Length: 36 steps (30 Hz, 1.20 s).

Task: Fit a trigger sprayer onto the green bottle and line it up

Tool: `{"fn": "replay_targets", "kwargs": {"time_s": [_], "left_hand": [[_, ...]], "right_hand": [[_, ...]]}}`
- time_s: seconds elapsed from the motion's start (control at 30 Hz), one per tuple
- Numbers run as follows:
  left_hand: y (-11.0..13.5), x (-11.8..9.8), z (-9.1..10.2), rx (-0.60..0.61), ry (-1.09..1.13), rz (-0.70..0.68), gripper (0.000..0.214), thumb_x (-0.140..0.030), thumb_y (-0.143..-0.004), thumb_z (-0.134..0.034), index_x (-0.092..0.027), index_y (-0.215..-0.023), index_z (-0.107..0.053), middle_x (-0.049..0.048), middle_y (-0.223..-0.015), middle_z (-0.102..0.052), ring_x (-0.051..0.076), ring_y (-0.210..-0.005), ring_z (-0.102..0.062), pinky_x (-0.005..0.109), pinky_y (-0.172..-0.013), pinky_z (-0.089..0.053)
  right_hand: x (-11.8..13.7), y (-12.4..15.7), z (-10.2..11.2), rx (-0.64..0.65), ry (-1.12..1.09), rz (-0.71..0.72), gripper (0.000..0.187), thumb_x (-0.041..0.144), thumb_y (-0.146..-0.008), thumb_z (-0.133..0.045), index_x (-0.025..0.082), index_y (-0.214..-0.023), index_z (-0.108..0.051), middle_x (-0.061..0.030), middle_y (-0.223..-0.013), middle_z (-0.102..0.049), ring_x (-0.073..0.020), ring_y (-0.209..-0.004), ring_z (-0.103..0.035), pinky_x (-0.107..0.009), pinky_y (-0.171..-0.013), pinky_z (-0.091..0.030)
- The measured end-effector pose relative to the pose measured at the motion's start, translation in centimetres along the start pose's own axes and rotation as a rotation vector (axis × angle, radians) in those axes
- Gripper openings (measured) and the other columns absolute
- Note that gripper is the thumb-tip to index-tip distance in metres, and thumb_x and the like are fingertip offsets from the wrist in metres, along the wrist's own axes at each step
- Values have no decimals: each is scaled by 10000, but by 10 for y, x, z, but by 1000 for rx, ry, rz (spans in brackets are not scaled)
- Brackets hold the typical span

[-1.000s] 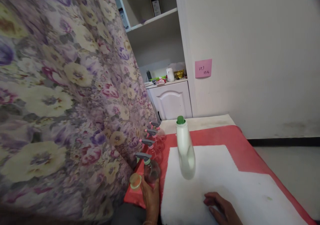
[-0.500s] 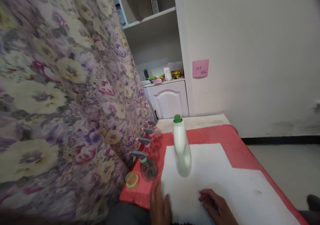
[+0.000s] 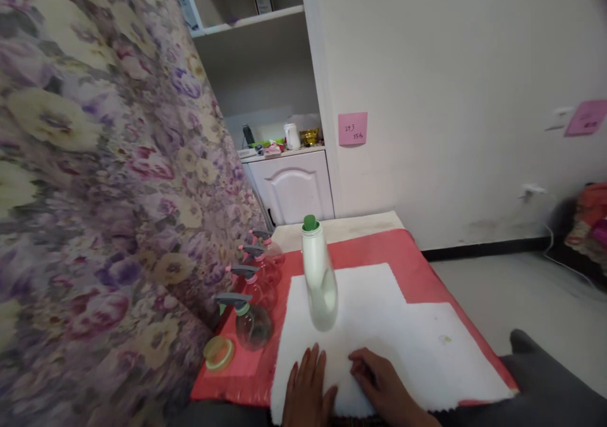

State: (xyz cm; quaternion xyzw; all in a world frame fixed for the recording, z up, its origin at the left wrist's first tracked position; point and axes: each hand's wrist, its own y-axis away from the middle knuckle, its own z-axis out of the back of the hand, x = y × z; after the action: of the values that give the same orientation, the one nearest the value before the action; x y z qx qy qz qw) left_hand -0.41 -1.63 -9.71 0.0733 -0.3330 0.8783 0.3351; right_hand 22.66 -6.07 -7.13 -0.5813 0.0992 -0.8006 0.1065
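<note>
My left hand (image 3: 307, 386) lies flat on a white cloth (image 3: 379, 313), fingers stretched forward and thumb out to the side. To its right, my right hand (image 3: 382, 383) rests on the same cloth with its fingers loosely curled in; no object shows in it. Beyond both hands stands a pale green bottle (image 3: 318, 281) with a moulded handle. Its neck is uncapped at the thread, and a green piece (image 3: 310, 223) sticks up out of the mouth. Neither hand touches the bottle.
Several spray bottles (image 3: 253, 326) line the left edge of the red-covered table (image 3: 365, 243), with a small yellowish lidded tub (image 3: 219, 353) nearest me. A floral curtain (image 3: 118, 193) hangs close on the left. Behind are a white cabinet (image 3: 298, 190) and a wall with a pink note (image 3: 353, 128).
The view has swung right, so things sit further left. My left hand has moved from the cloth's left edge onto the cloth. The bottle stands unmoved; my right hand stays curled on the cloth.
</note>
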Motion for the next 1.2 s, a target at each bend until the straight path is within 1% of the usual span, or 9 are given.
{"fn": "replay_targets", "kwargs": {"time_s": [0.17, 0.3, 0.5, 0.6, 0.7, 0.77, 0.9, 1.03, 1.2], "left_hand": [[2, 0, 3, 26, 37, 52, 575, -355, -922, -529, -207, -1466, -417, 54, -1453, -575, 232, -1287, -577, 410, -1017, -449], [4, 1, 9, 55, 32, 55, 615, -352, -928, -522, -206, -1501, -354, 59, -1483, -542, 236, -1314, -550, 427, -1044, -412], [15, 6, 19, 98, 49, 98, 673, -360, -894, -564, -212, -1508, -332, 72, -1480, -547, 256, -1315, -549, 453, -1064, -400], [17, -2, 28, 142, 86, 133, 764, -350, -815, -646, -191, -1497, -342, 110, -1511, -505, 297, -1358, -505, 492, -1084, -400], [13, -21, 35, 173, 155, 70, 809, -242, -743, -672, -198, -1486, -355, 126, -1548, -450, 306, -1402, -451, 496, -1096, -409], [8, -36, 33, 135, 203, 0, 781, -148, -716, -631, -210, -1457, -395, 120, -1518, -495, 289, -1390, -468, 478, -1085, -431], [2, -52, 22, -52, 254, -42, 626, -31, -722, -495, -207, -1321, -529, 110, -1334, -660, 246, -1278, -572, 437, -1031, -479], [-1, -49, 15, -182, 292, -68, 446, -40, -808, -473, -182, -1212, -597, 115, -1168, -726, 227, -1135, -649, 395, -940, -541], [-5, -43, 20, -222, 416, -106, 409, -27, -817, -463, -196, -1160, -609, 99, -1113, -744, 199, -1102, -671, 369, -931, -569]], "right_hand": [[4, 6, 8, 13, 39, 12, 202, 217, -909, -507, 192, -1078, -614, -50, -895, -693, -187, -788, -644, -306, -745, -515], [8, 16, 17, 20, 58, 11, 229, 161, -884, -509, 207, -1091, -594, -45, -936, -680, -183, -812, -629, -307, -765, -513], [9, 33, 26, 29, 58, 45, 201, 149, -922, -463, 238, -1065, -572, -25, -939, -631, -167, -823, -609, -287, -765, -507], [3, 44, 26, 3, 91, 86, 254, 140, -927, -462, 257, -1137, -545, -40, -1031, -624, -171, -882, -614, -297, -813, -517], [-2, 52, 21, -8, 223, 154, 403, 88, -848, -537, 273, -1206, -534, -66, -1172, -615, -215, -1057, -596, -360, -943, -495], [-3, 53, 15, 9, 339, 181, 508, 38, -761, -573, 272, -1212, -552, -72, -1205, -618, -251, -1123, -568, -415, -995, -463], [-2, 50, 7, 8, 507, 186, 601, -12, -658, -534, 244, -1199, -587, -90, -1212, -623, -276, -1088, -561, -449, -940, -469], [2, 47, 6, 9, 553, 180, 533, -3, -692, -498, 221, -1162, -613, -97, -1181, -635, -271, -1048, -569, -439, -894, -475], [14, 45, 13, 42, 523, 166, 477, 32, -718, -516, 213, -1148, -613, -89, -1173, -643, -264, -1050, -567, -429, -899, -468]]}}
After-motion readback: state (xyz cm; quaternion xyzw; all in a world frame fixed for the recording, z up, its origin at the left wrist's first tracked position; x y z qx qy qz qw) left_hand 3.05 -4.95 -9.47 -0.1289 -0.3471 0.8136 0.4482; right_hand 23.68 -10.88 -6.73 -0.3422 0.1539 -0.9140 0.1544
